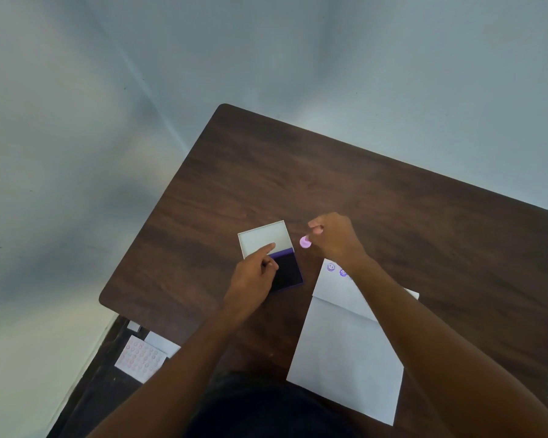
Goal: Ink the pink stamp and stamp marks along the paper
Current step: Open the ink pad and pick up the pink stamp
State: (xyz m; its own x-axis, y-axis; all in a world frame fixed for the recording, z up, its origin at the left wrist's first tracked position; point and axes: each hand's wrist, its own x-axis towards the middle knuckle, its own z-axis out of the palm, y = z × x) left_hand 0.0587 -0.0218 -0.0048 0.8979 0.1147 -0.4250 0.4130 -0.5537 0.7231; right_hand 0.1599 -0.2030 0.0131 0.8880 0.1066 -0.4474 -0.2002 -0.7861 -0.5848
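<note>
A small round pink stamp (305,242) hangs from the fingertips of my right hand (336,237), just right of the open ink pad and above the paper's far corner. The ink pad (287,270) has a purple rim, a dark inked face and a white lid (263,237) folded back. My left hand (252,278) rests on the pad's left side, index finger stretched out over the lid, the other fingers curled. The white paper (345,355) lies to the right on the table, creased across, with two purple smiley marks (336,269) near its far edge. My right forearm hides part of that edge.
The dark wooden table (361,184) ends at a pale wall behind and to the left. Lower left, below the table's edge, lies a sheet covered in reddish stamp marks (140,358) with white sheets (162,341) beside it.
</note>
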